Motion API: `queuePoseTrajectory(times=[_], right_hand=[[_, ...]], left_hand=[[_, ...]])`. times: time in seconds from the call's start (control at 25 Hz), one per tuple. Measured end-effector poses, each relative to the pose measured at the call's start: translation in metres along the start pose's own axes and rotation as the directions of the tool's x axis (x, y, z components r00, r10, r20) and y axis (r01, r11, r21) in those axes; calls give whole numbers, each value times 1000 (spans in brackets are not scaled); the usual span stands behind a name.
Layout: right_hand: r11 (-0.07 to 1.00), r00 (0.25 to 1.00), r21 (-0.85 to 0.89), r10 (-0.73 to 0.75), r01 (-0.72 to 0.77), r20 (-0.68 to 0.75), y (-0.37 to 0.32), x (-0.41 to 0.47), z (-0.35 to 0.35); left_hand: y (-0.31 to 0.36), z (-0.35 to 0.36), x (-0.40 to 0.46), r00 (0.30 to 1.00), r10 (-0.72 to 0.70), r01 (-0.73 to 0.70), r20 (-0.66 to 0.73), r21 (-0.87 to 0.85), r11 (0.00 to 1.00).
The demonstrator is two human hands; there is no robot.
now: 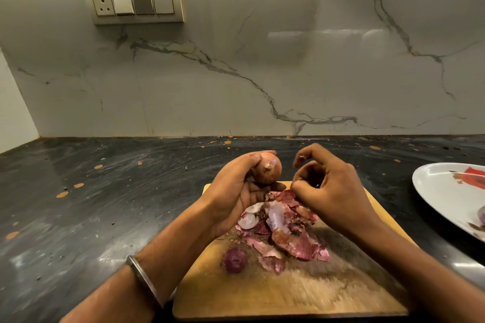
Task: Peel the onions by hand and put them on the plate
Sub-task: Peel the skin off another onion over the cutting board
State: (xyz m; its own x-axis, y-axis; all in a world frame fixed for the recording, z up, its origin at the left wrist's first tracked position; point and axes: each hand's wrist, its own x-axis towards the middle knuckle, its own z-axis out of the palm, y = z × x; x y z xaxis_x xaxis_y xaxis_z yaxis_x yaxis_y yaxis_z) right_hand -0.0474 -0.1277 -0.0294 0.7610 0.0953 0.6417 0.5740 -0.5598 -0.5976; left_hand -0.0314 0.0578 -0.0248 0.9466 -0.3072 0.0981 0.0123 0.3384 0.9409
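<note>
Item: onion (266, 171), unpeeled, held above the cutting board (301, 294); peeling in hand.

The onion is gripped in the curled fingers of the left hand (236, 193), tip turned toward the right hand (324, 186), whose fingers are bent and appear to hold nothing, though a scrap between them cannot be ruled out. A heap of peels (286, 231) is noted beneath. The plate (446, 191) is set well apart at right. Recommended: the dry skin is best caught at the tip with a fingernail and drawn down in strips, the onion being turned between pulls.
</note>
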Motion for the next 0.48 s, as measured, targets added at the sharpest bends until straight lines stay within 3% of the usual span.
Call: queuePoseTrajectory(times=[0.12, 0.32, 0.48], right_hand=[[997, 996, -38, -61, 64, 71, -2, -1, 2], [991, 996, 105, -79, 83, -39, -2, 0, -2], [990, 995, 107, -94, 97, -32, -1, 1, -3]], left_hand=[[0, 0, 0, 1000, 13, -13, -2, 18, 1000], [1, 0, -1, 1000, -2, 2, 17, 56, 998], [2, 2, -4, 995, -36, 25, 96, 106, 994]])
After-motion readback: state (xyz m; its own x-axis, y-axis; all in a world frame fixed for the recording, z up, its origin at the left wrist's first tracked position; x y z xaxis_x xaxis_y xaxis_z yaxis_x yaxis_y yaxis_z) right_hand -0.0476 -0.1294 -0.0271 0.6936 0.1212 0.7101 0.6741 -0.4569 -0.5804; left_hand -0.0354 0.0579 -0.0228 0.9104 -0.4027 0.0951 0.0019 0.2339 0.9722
